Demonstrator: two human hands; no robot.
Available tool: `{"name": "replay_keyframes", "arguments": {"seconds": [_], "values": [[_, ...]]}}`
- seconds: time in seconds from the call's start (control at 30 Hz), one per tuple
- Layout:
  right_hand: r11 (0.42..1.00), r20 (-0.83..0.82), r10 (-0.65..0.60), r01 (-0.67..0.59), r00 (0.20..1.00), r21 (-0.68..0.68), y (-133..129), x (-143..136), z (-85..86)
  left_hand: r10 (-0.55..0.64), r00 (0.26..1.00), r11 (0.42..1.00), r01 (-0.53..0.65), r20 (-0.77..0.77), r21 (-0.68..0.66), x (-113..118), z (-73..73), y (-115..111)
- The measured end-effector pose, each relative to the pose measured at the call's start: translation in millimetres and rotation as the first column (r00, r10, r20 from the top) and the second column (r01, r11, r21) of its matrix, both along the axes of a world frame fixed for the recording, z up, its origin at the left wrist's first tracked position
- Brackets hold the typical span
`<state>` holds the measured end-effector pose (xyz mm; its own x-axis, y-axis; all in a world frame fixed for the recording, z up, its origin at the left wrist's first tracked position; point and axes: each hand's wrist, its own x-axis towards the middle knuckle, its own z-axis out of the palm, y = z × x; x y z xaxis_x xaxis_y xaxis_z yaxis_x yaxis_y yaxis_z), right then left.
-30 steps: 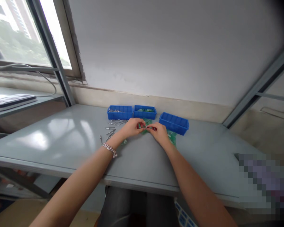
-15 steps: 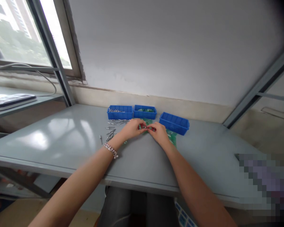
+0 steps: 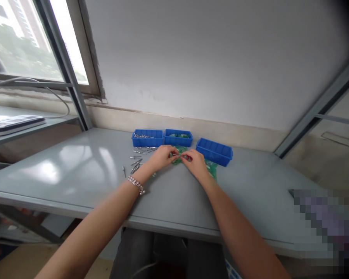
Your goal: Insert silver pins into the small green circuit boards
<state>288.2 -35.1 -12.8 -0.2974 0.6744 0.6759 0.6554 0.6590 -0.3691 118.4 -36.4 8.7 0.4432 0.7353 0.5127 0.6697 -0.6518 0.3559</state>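
My left hand (image 3: 163,156) and my right hand (image 3: 195,162) meet over the grey table, fingertips pinched. A thin metal rod (image 3: 177,155) spans the small gap between them, an end at each hand. Something reddish shows by my right fingers, too small to name. Green plastic packaging (image 3: 180,149) lies just behind the fingers, and another green plastic bag (image 3: 211,169) is partly hidden by my right hand. Several loose metal rods with a thicker section (image 3: 136,166) are scattered left of my left hand.
Along the back stand a blue bin (image 3: 147,142) with small metal parts, a second blue bin (image 3: 178,142) with green bags, and a third blue bin (image 3: 214,153), turned slightly. Shelf posts (image 3: 75,97) rise at both sides. A pixelated object (image 3: 322,217) lies at right.
My fingertips have drawn slightly apart, and more of the thin metal rod shows between them. The bins and loose rods have stayed put.
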Motion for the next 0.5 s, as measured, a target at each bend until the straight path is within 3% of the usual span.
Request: {"name": "replay_keyframes", "arguments": {"seconds": [0.5], "values": [[1.0, -0.043, 0.018, -0.018, 0.999, 0.006, -0.1, -0.3, 0.0, 0.025, 1.0, 1.0, -0.025, -0.011, 0.014, -0.2, -0.5, 0.5]]}}
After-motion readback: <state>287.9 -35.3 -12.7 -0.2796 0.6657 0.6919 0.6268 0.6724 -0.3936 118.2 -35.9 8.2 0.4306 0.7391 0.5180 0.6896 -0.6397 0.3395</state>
